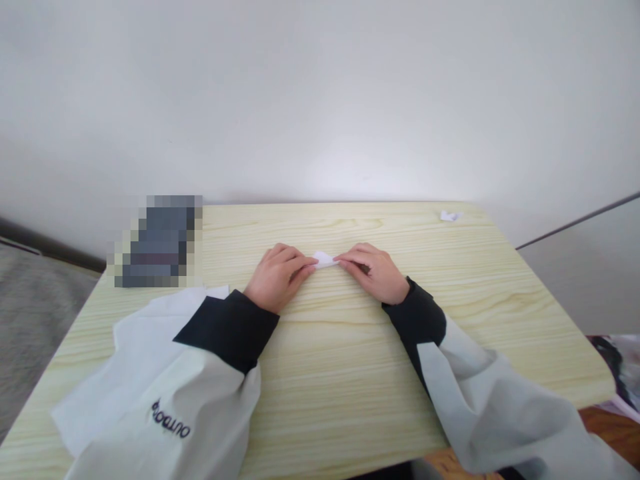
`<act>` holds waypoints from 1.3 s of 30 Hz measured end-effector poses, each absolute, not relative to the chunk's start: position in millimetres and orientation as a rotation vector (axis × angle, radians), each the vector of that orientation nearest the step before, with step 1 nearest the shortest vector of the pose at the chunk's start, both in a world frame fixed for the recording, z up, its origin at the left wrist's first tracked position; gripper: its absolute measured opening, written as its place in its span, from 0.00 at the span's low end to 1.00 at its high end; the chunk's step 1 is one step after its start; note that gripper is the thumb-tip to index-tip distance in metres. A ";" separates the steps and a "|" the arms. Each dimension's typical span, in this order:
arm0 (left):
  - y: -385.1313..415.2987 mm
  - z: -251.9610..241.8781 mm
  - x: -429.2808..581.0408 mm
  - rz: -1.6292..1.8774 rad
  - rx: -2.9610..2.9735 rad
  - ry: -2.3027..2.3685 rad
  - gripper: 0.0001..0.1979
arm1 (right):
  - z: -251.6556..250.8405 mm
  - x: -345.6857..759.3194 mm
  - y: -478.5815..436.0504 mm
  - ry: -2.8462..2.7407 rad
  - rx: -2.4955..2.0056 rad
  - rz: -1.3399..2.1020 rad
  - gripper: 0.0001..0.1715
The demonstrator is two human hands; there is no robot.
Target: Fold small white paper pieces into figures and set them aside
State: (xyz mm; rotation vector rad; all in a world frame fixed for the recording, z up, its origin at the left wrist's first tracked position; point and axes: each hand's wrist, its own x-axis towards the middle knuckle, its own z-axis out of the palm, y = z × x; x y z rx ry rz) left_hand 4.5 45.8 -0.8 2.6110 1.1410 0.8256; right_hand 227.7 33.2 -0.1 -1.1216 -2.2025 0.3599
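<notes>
A small piece of folded white paper (326, 260) is stretched between my two hands, just over the middle of the table. My left hand (281, 275) pinches its left end between thumb and fingers. At the right end, the thumb and fingertips of my right hand (374, 271) are closed on it too. The fingertips cover both ends of the paper, so its full shape is hidden.
White paper sheets (135, 357) lie under my left forearm on the wood-grain table (340, 387). Behind them is a dark, pixelated object (157, 243). A crumpled paper scrap (451, 216) sits near the back right corner. A white wall (325, 100) rises behind the table.
</notes>
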 end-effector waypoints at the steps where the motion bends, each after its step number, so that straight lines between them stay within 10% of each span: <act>1: 45.5 -0.7 4.9 0.818 2.611 1.146 0.13 | 0.4 227.5 33.1 -2.205 -1.124 0.362 0.11; 39: 41.8 4.2 11.2 0.660 2.509 1.355 0.13 | 0.4 217.4 30.5 -2.135 -1.283 0.438 0.13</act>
